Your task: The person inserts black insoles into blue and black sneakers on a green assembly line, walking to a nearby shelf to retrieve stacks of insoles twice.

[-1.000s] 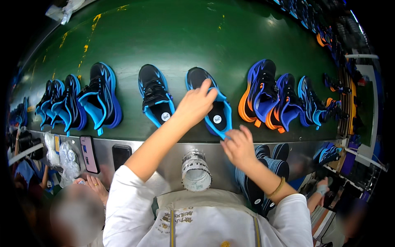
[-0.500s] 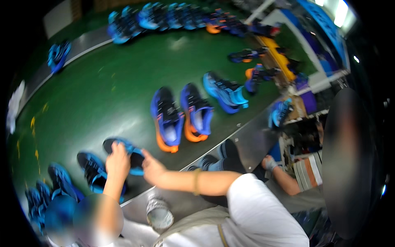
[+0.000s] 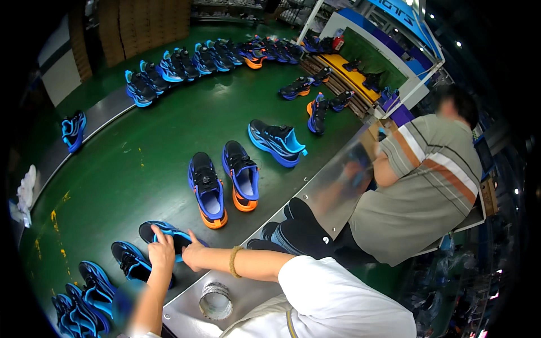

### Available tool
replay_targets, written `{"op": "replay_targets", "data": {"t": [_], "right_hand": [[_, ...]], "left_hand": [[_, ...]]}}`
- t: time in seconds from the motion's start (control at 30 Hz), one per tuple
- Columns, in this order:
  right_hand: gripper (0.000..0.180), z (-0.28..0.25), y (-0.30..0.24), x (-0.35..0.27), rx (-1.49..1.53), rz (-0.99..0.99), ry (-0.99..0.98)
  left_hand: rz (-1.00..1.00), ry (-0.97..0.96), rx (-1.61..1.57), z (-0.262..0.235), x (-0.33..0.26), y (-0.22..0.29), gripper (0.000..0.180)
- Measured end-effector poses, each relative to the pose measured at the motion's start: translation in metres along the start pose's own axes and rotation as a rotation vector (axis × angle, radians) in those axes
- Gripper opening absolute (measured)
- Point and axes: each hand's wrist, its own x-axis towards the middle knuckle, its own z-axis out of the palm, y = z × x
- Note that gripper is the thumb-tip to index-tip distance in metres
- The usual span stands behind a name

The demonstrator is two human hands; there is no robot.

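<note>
A black sneaker with blue trim (image 3: 169,232) lies on the green conveyor belt (image 3: 141,163) near its front edge. My left hand (image 3: 162,253) rests on top of it, fingers on the blue collar. My right hand (image 3: 193,256), with a beaded band on the wrist, grips the same sneaker from its right side. More black and blue sneakers (image 3: 131,260) lie just left of it, one touching my left forearm.
A tape roll (image 3: 215,300) sits on the metal ledge (image 3: 332,186) below my hands. A blue and orange pair (image 3: 208,191) stands further up the belt. A co-worker in a striped shirt (image 3: 428,186) leans on the ledge at right. Rows of sneakers (image 3: 186,62) line the far edge.
My head has turned, so the belt now runs away up and right. My right hand has come off the ledge and joined the left on the sneaker.
</note>
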Motion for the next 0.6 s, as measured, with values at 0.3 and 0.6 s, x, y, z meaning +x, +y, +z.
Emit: {"op": "replay_targets", "data": {"t": [0.3, 0.6], "right_hand": [[0.047, 0.046, 0.007, -0.125, 0.295, -0.254, 1.172], [0.044, 0.166, 0.007, -0.254, 0.392, 0.422, 0.834]], "left_hand": [[-0.443, 0.587, -0.794, -0.059, 0.006, -0.094, 0.011], [-0.301, 0.387, -1.439, -0.093, 0.085, -0.012, 0.035]]}}
